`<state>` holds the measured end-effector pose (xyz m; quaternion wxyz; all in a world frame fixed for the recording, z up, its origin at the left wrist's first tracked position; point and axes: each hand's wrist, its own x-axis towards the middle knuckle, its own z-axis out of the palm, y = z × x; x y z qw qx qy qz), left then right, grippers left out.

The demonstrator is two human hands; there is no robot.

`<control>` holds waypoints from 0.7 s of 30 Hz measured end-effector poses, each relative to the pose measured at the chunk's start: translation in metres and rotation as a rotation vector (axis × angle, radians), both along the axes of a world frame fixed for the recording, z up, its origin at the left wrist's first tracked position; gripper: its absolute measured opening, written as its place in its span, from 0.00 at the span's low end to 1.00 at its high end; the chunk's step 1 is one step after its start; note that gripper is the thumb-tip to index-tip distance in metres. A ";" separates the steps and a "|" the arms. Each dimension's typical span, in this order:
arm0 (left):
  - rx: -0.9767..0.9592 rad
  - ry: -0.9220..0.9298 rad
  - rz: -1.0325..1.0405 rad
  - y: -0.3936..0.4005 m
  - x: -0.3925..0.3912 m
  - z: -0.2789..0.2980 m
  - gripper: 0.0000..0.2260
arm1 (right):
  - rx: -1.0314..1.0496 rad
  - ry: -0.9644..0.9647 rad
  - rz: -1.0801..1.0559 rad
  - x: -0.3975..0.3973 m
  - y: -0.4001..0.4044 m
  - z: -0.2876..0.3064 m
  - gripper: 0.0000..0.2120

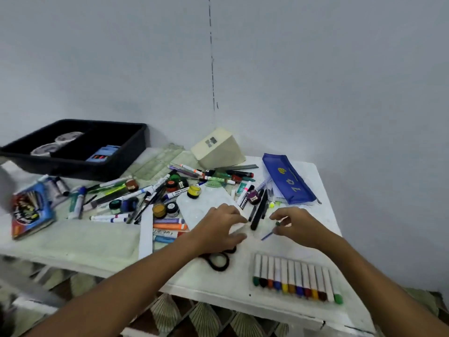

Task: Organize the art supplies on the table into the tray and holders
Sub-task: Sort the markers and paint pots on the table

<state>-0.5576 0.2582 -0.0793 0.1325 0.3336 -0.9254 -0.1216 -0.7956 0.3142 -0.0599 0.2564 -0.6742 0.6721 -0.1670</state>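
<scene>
Right hand (295, 227) pinches a thin blue pen (268, 235) just right of the palette (206, 203); left hand (218, 227) rests open on the palette.

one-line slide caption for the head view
Two bare hands sort scattered markers beside a black tray on a white table.

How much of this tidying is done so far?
Barely begun. The black tray holds only two round tins and a blue box. The right hand pinches a thin blue pen; the left hand rests on the white palette. Markers, paint pots and scissors remain scattered.
</scene>
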 end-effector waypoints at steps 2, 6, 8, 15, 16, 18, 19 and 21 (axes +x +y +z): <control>-0.003 -0.010 0.082 -0.008 0.029 0.003 0.19 | -0.024 -0.015 0.060 0.023 -0.018 0.003 0.14; 0.022 0.011 0.203 -0.022 0.085 0.006 0.19 | -0.049 -0.027 0.149 0.073 -0.049 0.004 0.17; 0.039 0.039 0.243 -0.028 0.114 0.006 0.20 | -0.055 -0.041 0.194 0.100 -0.063 0.003 0.18; 0.047 0.005 0.348 -0.041 0.215 0.009 0.23 | -0.197 -0.100 0.330 0.206 -0.094 -0.001 0.17; 0.047 -0.010 0.360 -0.042 0.231 0.009 0.24 | -0.207 -0.112 0.349 0.222 -0.098 -0.001 0.16; 0.080 -0.036 0.378 -0.043 0.261 0.008 0.28 | -0.221 -0.109 0.414 0.252 -0.102 -0.004 0.16; 0.106 -0.055 0.382 -0.043 0.275 0.007 0.31 | -0.230 -0.082 0.461 0.266 -0.102 -0.007 0.17; 0.139 -0.117 0.380 -0.044 0.301 0.000 0.38 | -0.270 0.012 0.575 0.291 -0.101 -0.015 0.23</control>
